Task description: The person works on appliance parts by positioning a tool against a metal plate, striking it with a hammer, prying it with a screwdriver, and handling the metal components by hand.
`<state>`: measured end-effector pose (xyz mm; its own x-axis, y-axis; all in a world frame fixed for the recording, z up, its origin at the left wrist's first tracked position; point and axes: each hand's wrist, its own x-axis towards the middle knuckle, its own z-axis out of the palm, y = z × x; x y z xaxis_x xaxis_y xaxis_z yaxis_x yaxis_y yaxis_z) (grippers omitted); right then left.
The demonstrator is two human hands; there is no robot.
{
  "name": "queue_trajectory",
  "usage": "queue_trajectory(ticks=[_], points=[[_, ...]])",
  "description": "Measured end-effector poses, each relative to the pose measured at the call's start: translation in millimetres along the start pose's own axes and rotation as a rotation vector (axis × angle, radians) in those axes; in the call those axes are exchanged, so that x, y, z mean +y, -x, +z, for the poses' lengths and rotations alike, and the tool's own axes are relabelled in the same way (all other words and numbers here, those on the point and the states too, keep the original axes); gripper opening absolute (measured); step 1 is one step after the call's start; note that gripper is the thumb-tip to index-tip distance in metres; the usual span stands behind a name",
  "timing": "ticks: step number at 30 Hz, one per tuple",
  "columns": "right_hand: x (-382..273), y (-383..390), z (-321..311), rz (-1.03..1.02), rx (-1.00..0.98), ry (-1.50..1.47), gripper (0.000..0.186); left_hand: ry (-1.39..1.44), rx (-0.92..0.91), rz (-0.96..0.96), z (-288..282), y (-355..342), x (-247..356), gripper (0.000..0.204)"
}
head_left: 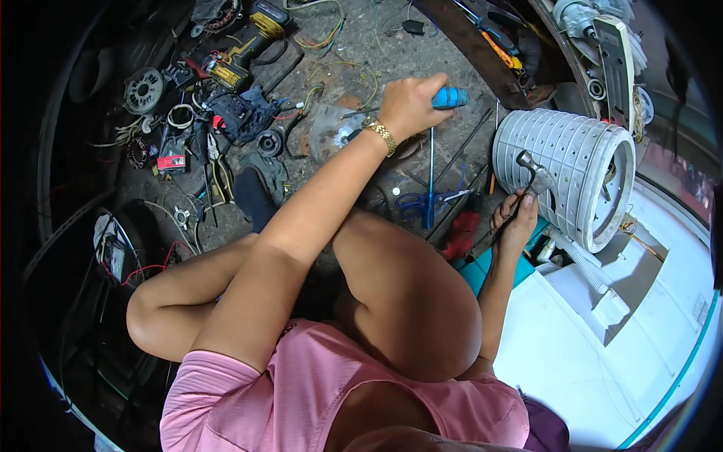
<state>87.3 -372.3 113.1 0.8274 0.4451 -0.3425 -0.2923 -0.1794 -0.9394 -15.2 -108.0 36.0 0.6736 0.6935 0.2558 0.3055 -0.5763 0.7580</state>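
Observation:
My left hand [410, 105] is closed around a blue handle [450, 98]; a thin dark shaft shows on the other side of the fist, so it looks like a screwdriver. Over on the right, my right hand [518, 218] grips a hammer [536, 175] close below its metal head. The hammer head stands in front of a white perforated washing machine drum [557, 143] lying on its side; whether they touch I cannot tell. Below my left hand, another blue screwdriver [429, 207] and blue-handled scissors [414, 200] lie on the floor.
Pliers [221, 169], a yellow cordless drill [260, 34], a round metal pulley [143, 90] and loose wires clutter the floor to the left. A white machine cabinet [542, 324] with a corrugated hose [584, 264] fills the right. A red cloth-like thing [461, 235] lies by my knee.

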Motion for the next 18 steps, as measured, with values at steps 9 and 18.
queue_trajectory(ticks=[9, 18], points=[[0.7, -3.3, 6.9, 0.014, -0.014, 0.036, 0.028, -0.024, 0.007, 0.0, 3.2, -0.5, -0.7, 0.035], [8.7, -8.7, 5.6, 0.044, -0.042, 0.019, 0.029, -0.038, 0.009, 0.017, 5.3, -1.3, -1.2, 0.036]])
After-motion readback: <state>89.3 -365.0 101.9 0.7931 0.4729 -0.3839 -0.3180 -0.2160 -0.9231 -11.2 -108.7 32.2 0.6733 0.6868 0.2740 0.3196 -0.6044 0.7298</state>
